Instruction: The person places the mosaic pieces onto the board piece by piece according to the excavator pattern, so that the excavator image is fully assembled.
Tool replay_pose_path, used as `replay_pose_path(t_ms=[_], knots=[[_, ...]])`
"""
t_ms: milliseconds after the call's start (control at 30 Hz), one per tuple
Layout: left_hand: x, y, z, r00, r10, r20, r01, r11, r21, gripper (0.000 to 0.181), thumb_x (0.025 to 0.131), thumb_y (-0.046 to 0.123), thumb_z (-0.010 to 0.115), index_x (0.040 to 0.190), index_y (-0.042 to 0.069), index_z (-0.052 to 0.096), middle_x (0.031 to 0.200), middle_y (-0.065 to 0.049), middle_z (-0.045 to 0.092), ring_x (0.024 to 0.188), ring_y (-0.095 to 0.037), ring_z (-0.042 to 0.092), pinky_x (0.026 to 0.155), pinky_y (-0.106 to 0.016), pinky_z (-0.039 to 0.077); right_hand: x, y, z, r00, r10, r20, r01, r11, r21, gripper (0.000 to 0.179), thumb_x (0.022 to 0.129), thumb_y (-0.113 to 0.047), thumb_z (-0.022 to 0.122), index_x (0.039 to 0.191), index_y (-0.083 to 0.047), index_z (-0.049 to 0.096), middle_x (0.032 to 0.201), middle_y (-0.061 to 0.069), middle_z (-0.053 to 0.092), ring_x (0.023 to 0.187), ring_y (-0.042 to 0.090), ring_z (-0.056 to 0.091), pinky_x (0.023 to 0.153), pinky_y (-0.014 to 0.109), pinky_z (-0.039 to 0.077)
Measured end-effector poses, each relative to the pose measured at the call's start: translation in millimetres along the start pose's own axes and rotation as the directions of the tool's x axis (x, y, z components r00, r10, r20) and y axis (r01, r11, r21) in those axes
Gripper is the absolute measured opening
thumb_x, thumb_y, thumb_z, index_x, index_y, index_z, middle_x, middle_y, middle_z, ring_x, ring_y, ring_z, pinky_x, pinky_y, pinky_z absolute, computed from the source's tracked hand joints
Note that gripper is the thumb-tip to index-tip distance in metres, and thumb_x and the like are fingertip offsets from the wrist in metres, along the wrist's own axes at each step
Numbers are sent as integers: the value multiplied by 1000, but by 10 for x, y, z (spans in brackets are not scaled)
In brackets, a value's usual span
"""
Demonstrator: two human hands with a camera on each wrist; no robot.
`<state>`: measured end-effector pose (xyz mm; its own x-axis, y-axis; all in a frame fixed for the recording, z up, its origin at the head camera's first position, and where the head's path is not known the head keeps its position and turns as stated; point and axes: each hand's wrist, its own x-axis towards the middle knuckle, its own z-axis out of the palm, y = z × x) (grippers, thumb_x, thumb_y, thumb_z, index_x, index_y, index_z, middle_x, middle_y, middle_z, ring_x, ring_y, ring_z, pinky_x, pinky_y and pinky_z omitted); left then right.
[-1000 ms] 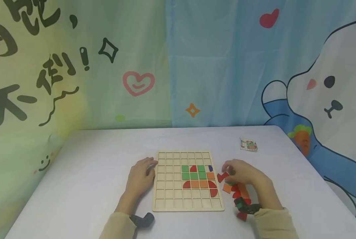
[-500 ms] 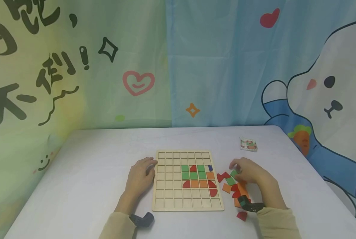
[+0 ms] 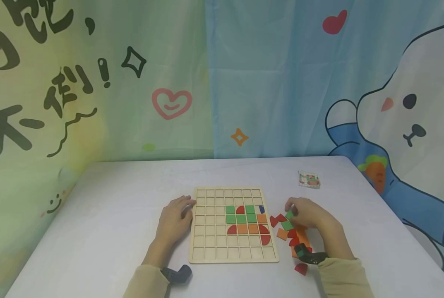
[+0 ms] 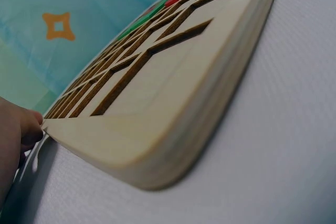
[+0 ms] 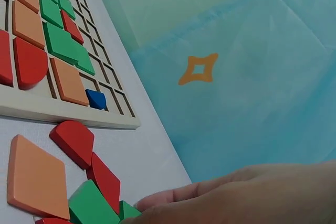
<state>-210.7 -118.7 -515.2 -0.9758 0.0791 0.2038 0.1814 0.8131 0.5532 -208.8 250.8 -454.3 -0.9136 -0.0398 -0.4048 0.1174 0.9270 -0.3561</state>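
Observation:
A wooden grid board (image 3: 209,242) lies flat on the table, with green, red, orange and blue pieces set in its right half. My left hand (image 3: 175,221) rests at the board's left edge, fingers loosely bent. In the left wrist view a bit of that hand (image 4: 23,132) touches the board's rim (image 4: 157,156). To the right of the board my right hand (image 3: 311,213) pinches a small green piece (image 3: 289,215) between thumb and fingers. This green piece (image 5: 127,211) is mostly covered by the hand (image 5: 236,198) in the right wrist view.
Loose pieces crowd below the right hand: a green square (image 3: 286,225), an orange square (image 3: 282,234), red pieces (image 3: 273,221) and several more under the wrist. One red piece (image 3: 301,269) lies nearer the front. A small printed packet (image 3: 309,180) sits farther back.
My right hand has drawn back slightly to the right from its place a second ago, uncovering the green square, and its fingers have come closer together. The left hand stays put.

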Motion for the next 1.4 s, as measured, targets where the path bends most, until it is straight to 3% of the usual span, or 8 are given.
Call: replay_pose_path(t_ms=[267,567,900,1000,1233,1400], knots=[[-2,-9,-2,1000,-4,9,4,1000,-7,30,92,20,52,120,20,64,137,-2,56,134,-24,44,112,-54,32,1,-8,-10,1000,20,4,-20,1000,14,32,81,-8,68,111,-5,57,103,14,62,81,22,55,65,32,55],[9,-33,30,1000,0,-10,0,1000,-3,30,92,21,53,119,21,64,136,-1,57,134,-23,44,112,-52,33,2,-15,8,1000,-8,-27,8,1000,14,18,86,-10,66,103,-7,62,92,8,63,77,19,55,64,30,55],[4,-22,14,1000,11,-12,-11,1000,-7,29,92,21,52,119,20,64,135,-1,57,133,-23,45,111,-53,33,32,0,12,996,-22,-85,23,1000,9,33,83,-18,71,114,-9,61,105,14,60,87,23,55,75,40,58],[3,-21,14,1000,8,-8,-8,1000,-5,29,92,21,52,119,20,64,135,-1,57,134,-23,45,111,-53,33,25,-12,10,995,-30,-97,29,999,-19,34,81,-19,73,112,-9,62,104,14,56,86,22,54,73,37,58],[3,-16,5,1000,12,-8,-12,1000,-8,29,93,20,52,119,20,65,135,-2,57,134,-24,44,111,-53,33,-40,-56,16,997,-72,-41,68,993,-93,37,69,-29,84,98,-17,63,98,8,52,90,22,49,69,34,55],[3,-23,8,1000,17,-8,-17,1000,-4,29,93,20,52,119,20,64,136,-2,57,134,-24,45,111,-53,34,-121,-145,49,988,-151,20,152,980,-129,42,64,-26,87,95,-19,59,92,4,47,90,20,44,67,32,50]])
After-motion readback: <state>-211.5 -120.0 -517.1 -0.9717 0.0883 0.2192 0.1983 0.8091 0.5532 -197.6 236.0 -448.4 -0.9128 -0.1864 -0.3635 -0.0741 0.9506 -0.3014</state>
